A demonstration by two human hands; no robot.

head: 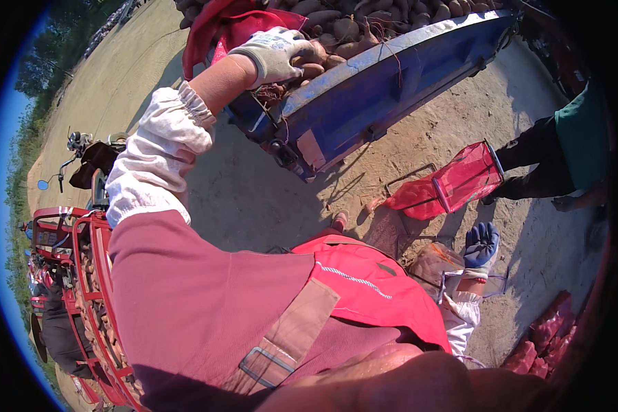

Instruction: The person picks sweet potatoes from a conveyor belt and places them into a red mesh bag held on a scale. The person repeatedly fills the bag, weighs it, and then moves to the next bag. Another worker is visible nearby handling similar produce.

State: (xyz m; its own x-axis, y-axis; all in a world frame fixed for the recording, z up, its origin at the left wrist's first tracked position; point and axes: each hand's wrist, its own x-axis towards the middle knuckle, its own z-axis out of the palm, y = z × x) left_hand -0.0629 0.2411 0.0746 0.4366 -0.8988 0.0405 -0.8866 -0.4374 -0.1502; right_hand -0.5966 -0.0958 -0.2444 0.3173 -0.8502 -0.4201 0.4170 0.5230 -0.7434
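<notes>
My left hand (278, 54), in a pale glove with dark fingertips, reaches over the corner of a blue truck bed (391, 82). Its fingers curl around a sweet potato (316, 53) at the edge of a heap of sweet potatoes (347, 30). Red cloth (232, 26) lies over the heap, just beyond this hand. Low on the right, my right hand (480, 246) is held palm up in a blue-palmed glove, with nothing in it. Close by that hand is a brownish mesh bag (435, 265) with orange streaks, beside a thin frame (497, 283).
A red mesh bag (463, 177) on a metal frame stands before a person (546, 149) in dark trousers. Filled red bags (541, 345) lie at lower right. A red-railed cart (95, 293) loaded with produce stands on the left, near another person (62, 329) and a motorcycle (90, 154).
</notes>
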